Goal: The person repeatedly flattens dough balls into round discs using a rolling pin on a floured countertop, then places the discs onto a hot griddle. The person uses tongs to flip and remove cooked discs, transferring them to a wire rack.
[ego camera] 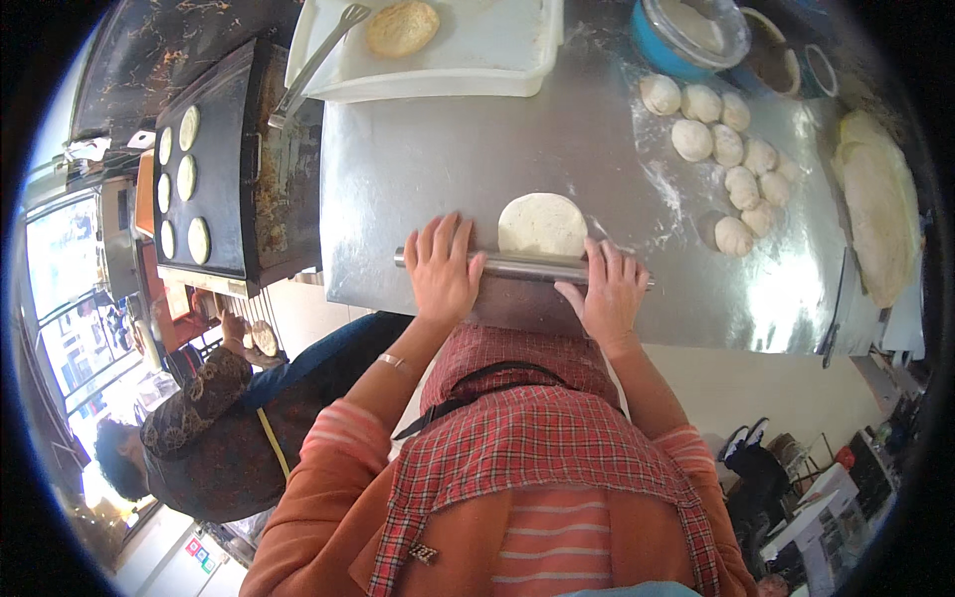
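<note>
A steel rolling pin (533, 266) lies crosswise over the near edge of a flat dough disc (542, 224) on the metal table. My left hand (445, 265) presses on the pin's left part, its fingers stretched forward over the metal and the thumb pointing inward. On the right end rests my right hand (610, 287), fingers likewise laid over the pin. The disc is pale and roughly round; the pin hides its near side. Several floured dough balls (692, 140) sit to the right on the table, some touching one another.
A white plastic tray (433, 86) holds a browned flatbread (402, 28), with metal tongs (321, 63) across its left rim. Left stands a black griddle (216, 172) with several dough rounds. A large dough mass (874, 205) and a long knife (837, 310) lie right. A co-worker (216, 440) stands at left.
</note>
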`<state>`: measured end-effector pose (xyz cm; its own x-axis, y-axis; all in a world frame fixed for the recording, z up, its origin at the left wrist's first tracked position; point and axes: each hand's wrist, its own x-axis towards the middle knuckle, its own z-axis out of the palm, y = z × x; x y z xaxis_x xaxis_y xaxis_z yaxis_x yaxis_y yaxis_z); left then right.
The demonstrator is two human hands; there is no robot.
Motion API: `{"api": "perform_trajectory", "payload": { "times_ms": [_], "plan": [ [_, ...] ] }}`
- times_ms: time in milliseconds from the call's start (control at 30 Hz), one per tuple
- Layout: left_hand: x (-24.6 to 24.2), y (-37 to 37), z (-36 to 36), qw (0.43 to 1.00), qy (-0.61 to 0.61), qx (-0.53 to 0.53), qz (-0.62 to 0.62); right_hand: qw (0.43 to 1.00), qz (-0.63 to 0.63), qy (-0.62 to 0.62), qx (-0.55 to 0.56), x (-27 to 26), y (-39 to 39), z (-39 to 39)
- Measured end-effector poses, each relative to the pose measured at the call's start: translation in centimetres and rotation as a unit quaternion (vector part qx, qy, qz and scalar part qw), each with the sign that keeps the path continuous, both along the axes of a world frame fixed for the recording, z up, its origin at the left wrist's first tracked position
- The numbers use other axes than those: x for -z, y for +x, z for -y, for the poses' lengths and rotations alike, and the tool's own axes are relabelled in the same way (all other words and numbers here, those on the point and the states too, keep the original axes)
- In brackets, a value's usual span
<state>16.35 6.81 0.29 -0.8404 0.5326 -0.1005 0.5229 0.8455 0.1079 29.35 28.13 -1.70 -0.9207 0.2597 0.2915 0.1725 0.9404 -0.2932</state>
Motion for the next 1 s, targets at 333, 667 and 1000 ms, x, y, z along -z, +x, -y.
{"api": "perform_trajectory", "payload": {
  "times_ms": [333, 667, 1000],
  "plan": [
    [3.2, -8.5, -7.8, 0.996, 0.084, 0.020, -0.030, 0.997, -0.033, 0.055, -0.036, 0.4, -8.4, -5.2],
    [-0.6, -2.2, 0.7, 0.963, 0.032, -0.104, 0.247, 0.991, 0.072, -0.086, -0.071, -0.4, 1.0, 0.4],
    [3.2, -12.8, -1.8, 0.969, 0.168, -0.053, -0.176, 0.998, -0.009, 0.031, 0.049, 2.3, -14.5, -3.4]
  ]
}}
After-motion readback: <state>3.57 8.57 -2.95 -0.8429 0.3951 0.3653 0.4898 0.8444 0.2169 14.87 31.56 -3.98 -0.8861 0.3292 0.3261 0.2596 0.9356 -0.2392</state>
